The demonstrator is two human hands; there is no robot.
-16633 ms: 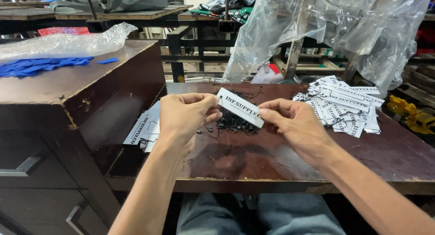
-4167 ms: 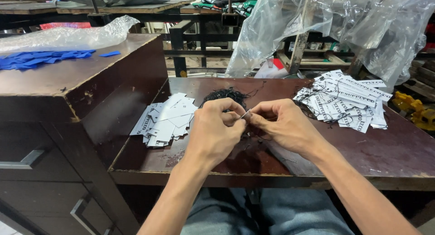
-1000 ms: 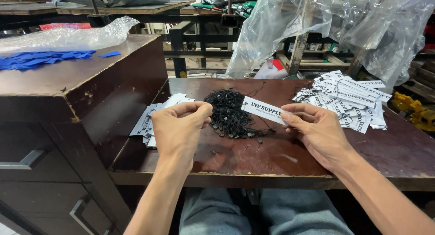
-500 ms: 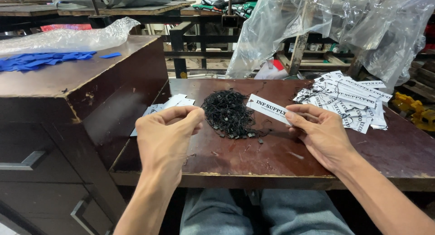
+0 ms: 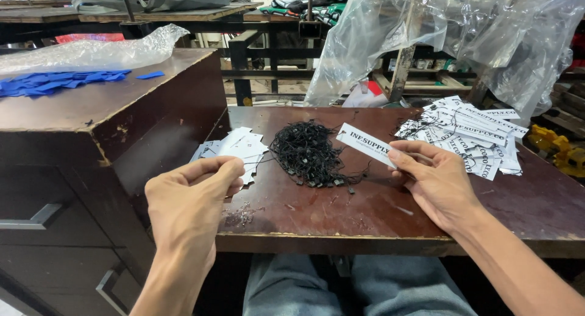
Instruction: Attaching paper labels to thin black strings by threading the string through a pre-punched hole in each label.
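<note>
Between the two hands, on the brown table [image 5: 378, 212], lay a tangle of black strings [image 5: 306, 154], touching neither hand. The right hand [image 5: 436, 182] was out over the table, thumb and fingers closed on one end of a white tag [image 5: 364, 144], which was lifted clear of the surface and angled up toward the strings. Over to the left hand [image 5: 190, 200]: fingers curled in, thumb pressed against the fingertips. A thin black thread ran from that pinch toward the tangle, though whether it sat truly clamped there was hard to tell. Just beyond the left hand, a small stack of white tags [image 5: 234, 148] sat face down on the table. Beyond the right hand, a bigger, looser heap of printed tags [image 5: 469, 130] was spread out, some overlapping. Left of the left hand stood a dark cabinet [image 5: 73, 139], higher than the table, with blue pieces [image 5: 55, 82] and bubble wrap [image 5: 91, 51] on top. Clear plastic sheeting [image 5: 439, 29] hung well behind the right hand.
</note>
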